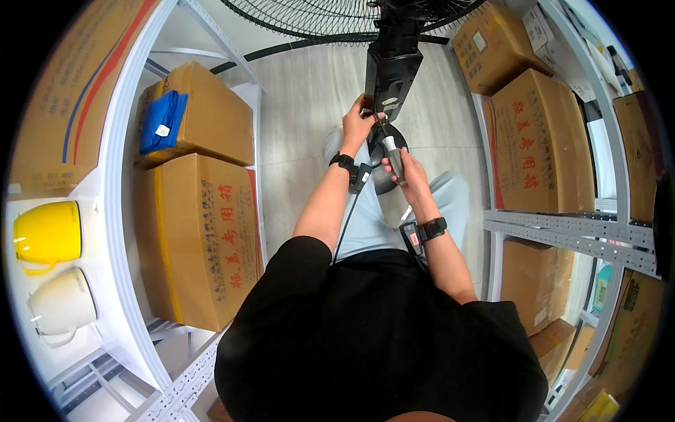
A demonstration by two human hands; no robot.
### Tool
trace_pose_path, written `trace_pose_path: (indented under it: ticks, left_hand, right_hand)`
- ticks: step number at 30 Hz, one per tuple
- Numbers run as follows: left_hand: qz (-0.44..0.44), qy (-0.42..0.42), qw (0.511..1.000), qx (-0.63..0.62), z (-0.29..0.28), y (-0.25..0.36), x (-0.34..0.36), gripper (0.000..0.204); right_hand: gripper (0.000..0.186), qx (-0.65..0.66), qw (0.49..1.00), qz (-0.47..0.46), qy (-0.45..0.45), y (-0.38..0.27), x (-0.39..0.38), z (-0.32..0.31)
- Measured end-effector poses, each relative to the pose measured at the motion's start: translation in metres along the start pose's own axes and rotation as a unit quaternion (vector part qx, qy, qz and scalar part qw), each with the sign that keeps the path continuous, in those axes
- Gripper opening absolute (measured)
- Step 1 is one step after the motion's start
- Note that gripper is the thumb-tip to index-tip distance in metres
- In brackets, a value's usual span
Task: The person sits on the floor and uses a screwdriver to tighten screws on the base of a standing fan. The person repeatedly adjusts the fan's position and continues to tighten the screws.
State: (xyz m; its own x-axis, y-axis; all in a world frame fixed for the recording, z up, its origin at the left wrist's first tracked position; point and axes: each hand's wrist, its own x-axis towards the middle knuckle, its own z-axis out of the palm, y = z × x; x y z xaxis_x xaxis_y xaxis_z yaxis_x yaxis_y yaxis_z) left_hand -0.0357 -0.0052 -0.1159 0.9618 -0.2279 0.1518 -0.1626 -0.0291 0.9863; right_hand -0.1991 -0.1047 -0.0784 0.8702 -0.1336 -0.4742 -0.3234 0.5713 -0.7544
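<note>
Right grip (406, 171) clenched around one grey-handled screwdriver (392, 156), tip at the black control box (391, 70) of one pedestal fan (351, 17); left grip (357, 119) grasping that box's lower edge. Risk: the tip may slip if the box shifts. Left of the fan: two jugs, yellow (48, 234) and cream (62, 306).

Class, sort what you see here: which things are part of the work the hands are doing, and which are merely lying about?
In use:
left hand
right hand
screwdriver
black fan housing
fan grille

Lying about:
yellow jug
cream jug
blue cloth
cardboard boxes
white shelving
</note>
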Motion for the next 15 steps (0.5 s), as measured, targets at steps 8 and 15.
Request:
trace_pose_path:
  ticks: [8, 15]
  left_hand:
    - [-0.001, -0.009, 0.999, 0.033, -0.004, 0.008, 0.001, 0.052]
    - [-0.010, -0.014, 0.999, 0.031, -0.004, 0.013, -0.001, 0.061]
  right_hand:
    - [0.035, -0.183, 0.962, -0.151, 0.133, 0.013, 0.004, 0.010]
    - [0.037, -0.184, 0.960, -0.153, 0.144, 0.010, 0.003, 0.009]
